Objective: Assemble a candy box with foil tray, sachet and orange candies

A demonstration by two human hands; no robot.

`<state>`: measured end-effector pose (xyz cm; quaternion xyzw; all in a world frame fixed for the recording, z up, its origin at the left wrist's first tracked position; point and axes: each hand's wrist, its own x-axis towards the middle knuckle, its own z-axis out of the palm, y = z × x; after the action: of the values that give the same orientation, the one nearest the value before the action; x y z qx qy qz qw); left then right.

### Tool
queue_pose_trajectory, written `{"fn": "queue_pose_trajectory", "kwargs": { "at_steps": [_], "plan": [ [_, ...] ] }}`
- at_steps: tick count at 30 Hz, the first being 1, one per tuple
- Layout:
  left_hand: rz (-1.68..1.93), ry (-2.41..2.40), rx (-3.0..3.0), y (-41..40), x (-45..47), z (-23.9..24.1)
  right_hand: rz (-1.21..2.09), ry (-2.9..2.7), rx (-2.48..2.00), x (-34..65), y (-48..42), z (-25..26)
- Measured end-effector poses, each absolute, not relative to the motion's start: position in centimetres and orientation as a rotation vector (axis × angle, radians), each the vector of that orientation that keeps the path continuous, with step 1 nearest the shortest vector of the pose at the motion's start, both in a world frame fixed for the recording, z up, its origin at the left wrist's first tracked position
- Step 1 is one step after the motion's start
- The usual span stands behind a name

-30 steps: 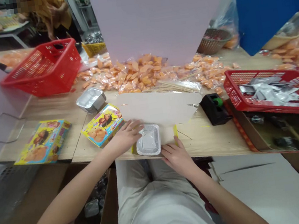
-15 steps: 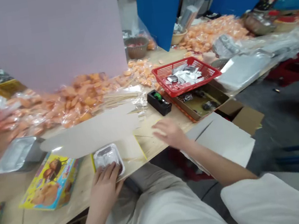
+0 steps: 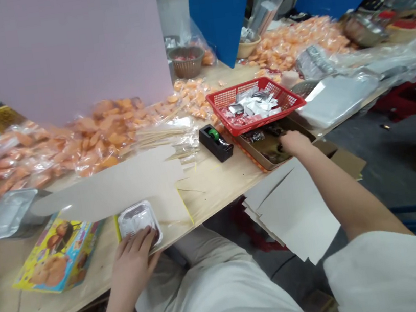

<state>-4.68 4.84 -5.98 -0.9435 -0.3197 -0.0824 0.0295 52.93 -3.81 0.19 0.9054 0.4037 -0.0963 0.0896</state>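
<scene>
My left hand (image 3: 136,251) lies over the near right side of a small foil tray (image 3: 133,217), its fingers bent over the rim. The tray, with clear and dark red contents I cannot make out, rests on a flat card piece (image 3: 168,203) with yellow edges. My right hand (image 3: 296,143) is down in a shallow brown box (image 3: 307,134), under the edge of a red basket (image 3: 222,122). Its fingers are closed near small dark packets; what they hold is hidden. A black tape dispenser (image 3: 217,147) with green tape stands left of the box.
Orange wrapped pieces (image 3: 104,134) heap along the back, with thin wooden sticks (image 3: 158,133) before them. A printed box (image 3: 54,257) and a larger foil tray (image 3: 7,212) lie left. White card sheets (image 3: 296,210) jut below the table's edge at right.
My right hand has moved right, from above the table edge into the brown box. My left hand stays at the small foil tray. The view has shifted slightly.
</scene>
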Motion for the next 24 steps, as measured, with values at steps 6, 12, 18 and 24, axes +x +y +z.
{"fn": "queue_pose_trajectory", "kwargs": {
  "at_steps": [6,12,18,24],
  "plan": [
    [-0.114,-1.155,-2.978,4.1,-3.7,-4.7,-0.234,1.942,3.152,43.6,-3.3,3.0],
    [-0.079,-1.199,-2.987,4.2,-3.8,-4.6,-0.656,2.848,2.038,24.7,2.4,0.4],
    [-0.241,-1.162,-2.994,4.4,-4.2,-5.2,-0.189,2.719,1.633,20.2,5.3,-3.8],
    [-0.271,-1.092,-2.957,4.6,-4.5,-5.7,-0.028,2.841,2.358,31.4,3.5,2.9]
  ]
}}
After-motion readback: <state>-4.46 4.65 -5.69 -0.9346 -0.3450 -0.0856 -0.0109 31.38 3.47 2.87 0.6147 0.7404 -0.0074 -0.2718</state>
